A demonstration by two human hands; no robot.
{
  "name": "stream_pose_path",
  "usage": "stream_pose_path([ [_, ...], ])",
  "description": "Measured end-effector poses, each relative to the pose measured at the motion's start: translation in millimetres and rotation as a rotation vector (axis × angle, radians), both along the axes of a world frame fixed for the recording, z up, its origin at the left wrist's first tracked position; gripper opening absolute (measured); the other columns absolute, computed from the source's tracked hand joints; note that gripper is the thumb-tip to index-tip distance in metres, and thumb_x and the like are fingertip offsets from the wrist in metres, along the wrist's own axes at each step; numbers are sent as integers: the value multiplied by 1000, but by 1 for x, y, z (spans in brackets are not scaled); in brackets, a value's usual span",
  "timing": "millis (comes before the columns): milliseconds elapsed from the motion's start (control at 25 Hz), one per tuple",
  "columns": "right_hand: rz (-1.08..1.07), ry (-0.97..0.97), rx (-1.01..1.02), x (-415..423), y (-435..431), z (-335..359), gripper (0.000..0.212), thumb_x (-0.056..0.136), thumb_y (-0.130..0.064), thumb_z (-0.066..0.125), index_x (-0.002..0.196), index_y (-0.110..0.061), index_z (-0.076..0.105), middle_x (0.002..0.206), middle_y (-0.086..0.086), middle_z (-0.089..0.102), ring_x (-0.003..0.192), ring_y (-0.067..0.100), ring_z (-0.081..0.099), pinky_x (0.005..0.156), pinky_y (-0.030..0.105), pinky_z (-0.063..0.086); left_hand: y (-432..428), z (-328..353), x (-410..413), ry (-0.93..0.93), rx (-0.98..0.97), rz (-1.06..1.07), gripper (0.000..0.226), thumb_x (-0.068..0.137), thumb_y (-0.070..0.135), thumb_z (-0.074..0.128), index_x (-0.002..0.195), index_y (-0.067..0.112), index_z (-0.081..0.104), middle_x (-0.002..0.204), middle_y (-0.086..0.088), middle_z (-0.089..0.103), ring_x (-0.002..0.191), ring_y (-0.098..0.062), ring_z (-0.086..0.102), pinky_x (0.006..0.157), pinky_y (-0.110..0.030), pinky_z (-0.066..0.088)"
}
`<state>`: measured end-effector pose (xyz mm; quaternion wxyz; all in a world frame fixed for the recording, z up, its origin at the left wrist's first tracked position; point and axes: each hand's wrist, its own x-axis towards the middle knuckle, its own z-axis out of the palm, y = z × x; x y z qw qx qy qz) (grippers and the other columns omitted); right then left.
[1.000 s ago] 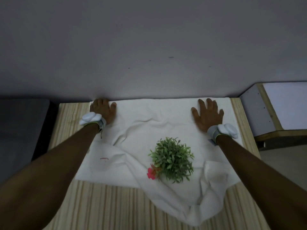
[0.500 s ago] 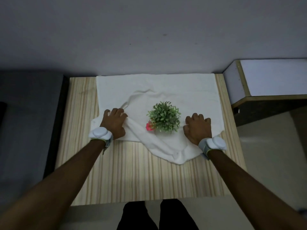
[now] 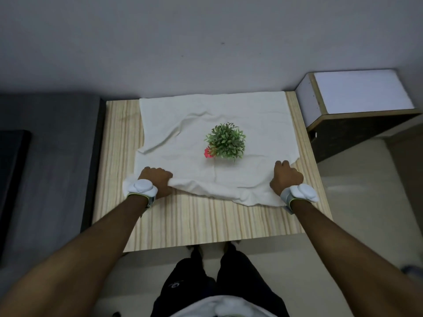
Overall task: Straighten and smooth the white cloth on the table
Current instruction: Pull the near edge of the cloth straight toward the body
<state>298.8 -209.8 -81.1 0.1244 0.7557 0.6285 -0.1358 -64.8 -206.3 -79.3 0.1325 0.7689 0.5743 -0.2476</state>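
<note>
A white cloth [image 3: 251, 124] covers the far half of a light wooden table [image 3: 194, 220]; its far edge lies flat by the wall, and folds run across its left part and near edge. A small green plant with a pink flower [image 3: 225, 141] stands on the cloth's middle. My left hand [image 3: 158, 181] is closed on the cloth's near left corner. On the near right corner my right hand [image 3: 286, 178] grips the cloth with curled fingers. Both wrists wear white bands.
A grey wall rises right behind the table. A white-topped cabinet [image 3: 359, 92] stands at the right, a dark grey couch [image 3: 45, 161] at the left. My legs [image 3: 217, 282] show below the table's near edge. Bare striped wood lies between the cloth and me.
Both hands slid from the cloth's far corners back to its near edge and closed on it. The near part is pulled wider and flatter. The view drew back from the table.
</note>
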Motion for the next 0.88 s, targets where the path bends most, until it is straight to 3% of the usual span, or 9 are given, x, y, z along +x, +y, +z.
stream_pose_path([
  [120,-59,-48,-46,11,-19,1,25,82,-6,57,105,1,53,112,20,57,94,37,63,68,35,41,-17,-8,-4,-8,-127,56,13,78,21,56,72,32,59,81,3,63,76,-14,62,53,-18,30],
  [200,-97,-73,-81,23,-36,-3,23,84,-8,55,106,0,54,108,20,63,100,37,60,78,36,45,-28,-10,-6,-36,-183,81,11,82,17,55,80,26,60,89,-1,62,87,-20,64,60,-19,40],
  [320,-123,-97,-51,48,-61,-11,24,86,-6,51,109,-2,56,102,20,67,100,36,60,86,38,42,-50,-13,-11,-42,-104,43,32,84,15,53,116,18,57,110,-3,67,101,-23,64,79,-29,46],
  [480,-164,108,-48,78,-70,-15,29,91,-2,44,119,-4,49,107,25,63,95,40,61,72,34,42,-77,-11,-4,89,8,45,29,82,11,51,108,21,56,106,1,68,98,-21,63,86,-33,39],
  [640,-95,6,-76,98,-83,-14,29,94,-9,42,123,-7,48,112,24,61,101,43,61,86,42,48,-96,-6,5,188,34,88,27,82,13,50,102,26,62,103,2,71,100,-21,63,93,-36,34],
  [760,-51,-53,-124,110,-87,-13,23,95,-14,43,115,-6,51,114,22,62,101,41,61,86,40,47,-104,-8,6,211,-12,185,31,82,12,48,108,25,60,102,-1,70,101,-23,62,100,-39,30],
  [880,-58,-80,-59,106,-100,-15,33,92,-24,49,123,-12,50,127,19,50,109,40,52,91,44,42,-125,-12,8,167,177,230,34,76,5,53,109,14,55,102,-8,65,99,-29,57,90,-42,37],
])
